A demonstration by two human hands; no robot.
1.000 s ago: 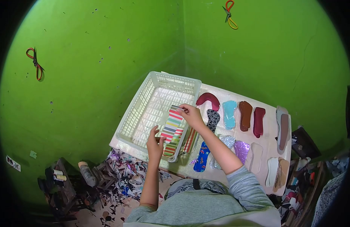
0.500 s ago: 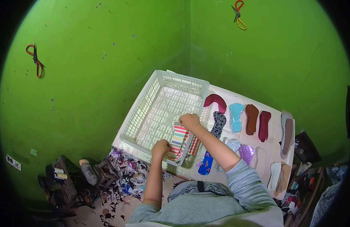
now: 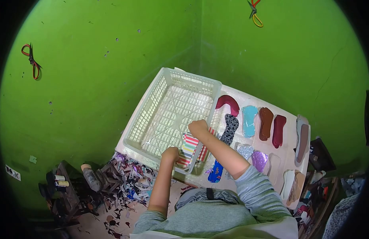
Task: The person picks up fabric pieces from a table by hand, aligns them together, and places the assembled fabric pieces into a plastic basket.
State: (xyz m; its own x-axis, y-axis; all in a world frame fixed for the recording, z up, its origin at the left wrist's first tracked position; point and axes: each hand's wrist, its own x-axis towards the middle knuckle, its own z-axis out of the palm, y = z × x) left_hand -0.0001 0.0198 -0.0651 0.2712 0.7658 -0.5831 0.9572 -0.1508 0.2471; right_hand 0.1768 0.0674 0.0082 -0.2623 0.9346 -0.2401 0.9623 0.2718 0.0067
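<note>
A stack of striped pieces in red, white, yellow and grey lies inside the near right corner of the white plastic basket. My left hand has its fingers closed at the left edge of these pieces. At their upper end is my right hand, also closed, its fingertips hidden behind the knuckles. More striped pieces sit on the table just outside the basket's right wall, partly behind my right forearm.
On the white table lie cut pieces: maroon, brown, turquoise, black patterned, blue and purple. Scraps cover the floor. Scissors hang on the green wall.
My hands stay at the striped stack, with my right hand slightly further left. More of the striped pieces outside the basket now shows. The whole view has shifted a little.
</note>
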